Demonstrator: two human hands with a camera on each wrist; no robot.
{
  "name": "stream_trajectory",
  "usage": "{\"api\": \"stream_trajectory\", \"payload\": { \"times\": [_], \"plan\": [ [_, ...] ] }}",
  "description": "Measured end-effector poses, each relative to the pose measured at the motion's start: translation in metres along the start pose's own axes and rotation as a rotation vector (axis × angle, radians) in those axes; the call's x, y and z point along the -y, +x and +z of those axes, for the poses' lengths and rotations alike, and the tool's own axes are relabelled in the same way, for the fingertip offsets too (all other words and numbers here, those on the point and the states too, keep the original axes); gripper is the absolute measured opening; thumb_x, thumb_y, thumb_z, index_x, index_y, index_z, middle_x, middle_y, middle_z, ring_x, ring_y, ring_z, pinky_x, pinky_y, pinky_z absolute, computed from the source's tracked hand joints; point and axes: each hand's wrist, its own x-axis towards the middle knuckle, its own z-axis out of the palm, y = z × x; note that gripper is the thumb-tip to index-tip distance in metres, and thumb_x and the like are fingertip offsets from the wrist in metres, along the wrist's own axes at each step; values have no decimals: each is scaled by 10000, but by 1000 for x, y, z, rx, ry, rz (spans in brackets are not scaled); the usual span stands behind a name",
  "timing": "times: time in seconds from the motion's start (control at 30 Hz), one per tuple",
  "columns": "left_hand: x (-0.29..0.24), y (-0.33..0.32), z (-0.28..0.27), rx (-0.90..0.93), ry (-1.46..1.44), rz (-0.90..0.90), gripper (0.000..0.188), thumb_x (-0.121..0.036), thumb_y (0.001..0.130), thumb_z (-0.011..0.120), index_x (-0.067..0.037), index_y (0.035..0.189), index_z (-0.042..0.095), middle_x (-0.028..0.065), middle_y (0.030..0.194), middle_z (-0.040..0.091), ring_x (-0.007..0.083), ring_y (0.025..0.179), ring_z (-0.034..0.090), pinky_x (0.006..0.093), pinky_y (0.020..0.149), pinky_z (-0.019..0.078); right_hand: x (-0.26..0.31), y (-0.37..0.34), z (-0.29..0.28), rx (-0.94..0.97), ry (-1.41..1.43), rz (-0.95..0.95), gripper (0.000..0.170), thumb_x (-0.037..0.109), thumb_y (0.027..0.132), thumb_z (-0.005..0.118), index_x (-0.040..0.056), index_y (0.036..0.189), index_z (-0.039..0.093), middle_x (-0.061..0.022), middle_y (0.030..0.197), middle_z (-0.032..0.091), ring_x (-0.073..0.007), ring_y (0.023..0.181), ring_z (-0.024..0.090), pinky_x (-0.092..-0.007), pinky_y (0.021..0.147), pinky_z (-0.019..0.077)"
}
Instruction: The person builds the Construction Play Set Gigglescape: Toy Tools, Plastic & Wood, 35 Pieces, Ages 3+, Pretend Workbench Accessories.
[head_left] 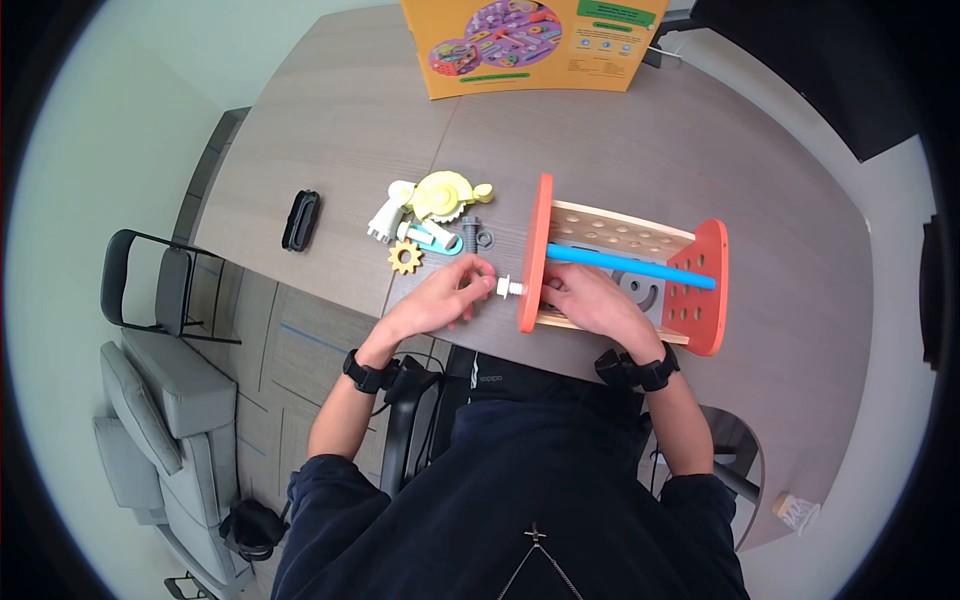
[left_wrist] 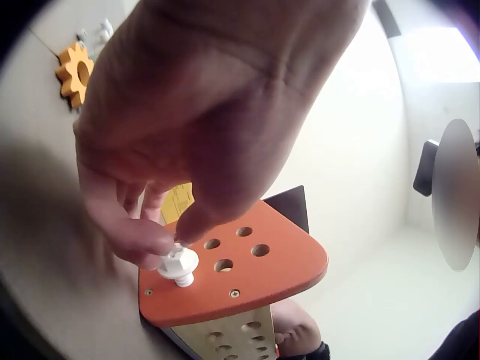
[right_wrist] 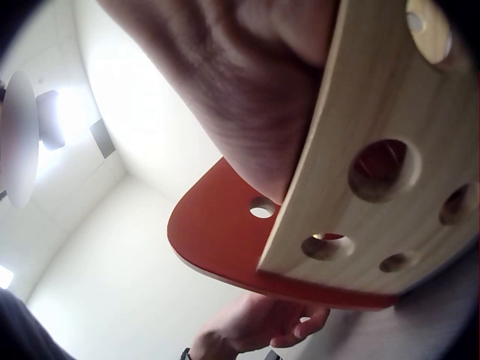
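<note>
The left hand (head_left: 440, 298) pinches the head of a white hexagonal-headed bolt (left_wrist: 180, 265) between thumb and finger, its threaded end at the outer face of a rounded orange panel (left_wrist: 289, 270). The right hand (head_left: 600, 302) reaches behind that panel, near a long blue rod (head_left: 630, 264); whether its fingers grip anything, I cannot tell. Left on the table (head_left: 340, 110) lie an orange-yellow toothed gear (head_left: 397, 266) and a dark grey threaded bolt (head_left: 471, 237).

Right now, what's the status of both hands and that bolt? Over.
Left hand pinches white bolt, threads showing outside orange panel. Right hand inside frame, grip unclear. Blue rod crosses nearby.
</note>
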Motion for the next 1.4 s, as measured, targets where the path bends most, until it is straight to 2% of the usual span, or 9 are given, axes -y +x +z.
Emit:
{"api": "stream_trajectory", "payload": {
  "times": [0.17,0.47,0.57,0.67,0.77,0.87,1.07,1.27,1.4],
  "plan": [
    [-5,7,2,59,96,-101,473,-503,1162,460,-79,1118,664,-37,866,616,57,661,568,230,521,447,-7,2,4,-10,5,-19,332,293,1049,662,-11,1136,761,-220,983,769,-379,928,735,-473,831,555],
    [3,4,6,45,16,111,302,-335,1122,616,-37,1148,659,-16,829,599,85,699,547,294,634,462,-14,6,7,-7,11,-23,343,309,1046,669,-9,1141,759,-212,969,767,-373,917,732,-466,824,551],
    [0,3,10,-48,77,195,330,-373,1155,547,-64,1259,594,-53,826,553,56,674,493,249,587,408,-18,8,10,-13,20,-32,343,308,1045,670,-10,1140,758,-211,965,767,-369,915,733,-465,821,551],
    [8,14,10,-71,46,65,395,-404,1122,590,-28,1221,664,37,878,645,143,811,588,327,790,501,-15,7,9,-17,16,-31,342,306,1044,670,-9,1143,759,-211,966,768,-366,917,735,-464,822,553],
    [0,15,8,20,143,-46,416,-420,1126,572,-32,1242,668,46,921,662,146,840,593,326,802,503,-13,5,7,-14,11,-28,342,306,1044,671,-7,1151,760,-211,974,771,-366,924,738,-465,824,555],
    [5,16,9,34,152,-4,342,-381,1159,542,-61,1263,599,-67,814,482,47,685,424,258,632,394,-12,5,6,-8,7,-19,344,307,1043,673,-6,1157,760,-210,985,773,-367,931,739,-466,827,556],
    [14,9,10,-20,68,288,305,-388,1164,523,-102,1236,600,-79,786,458,46,643,395,262,577,367,-13,5,7,-17,21,-32,345,305,1043,677,-16,1144,755,-207,986,773,-370,928,737,-469,829,553],
    [1,14,12,3,50,-50,231,-326,1152,568,-108,1219,600,-83,782,459,36,618,377,261,527,337,-14,6,8,-11,30,-28,343,304,1043,679,-17,1139,754,-203,980,772,-364,925,737,-466,829,553],
    [13,15,9,47,48,156,267,-358,1153,561,-102,1219,599,-77,799,472,38,634,393,260,537,349,-12,5,7,-13,26,-23,342,304,1042,680,-10,1155,757,-204,995,776,-360,931,739,-462,835,556]
  ]
}}
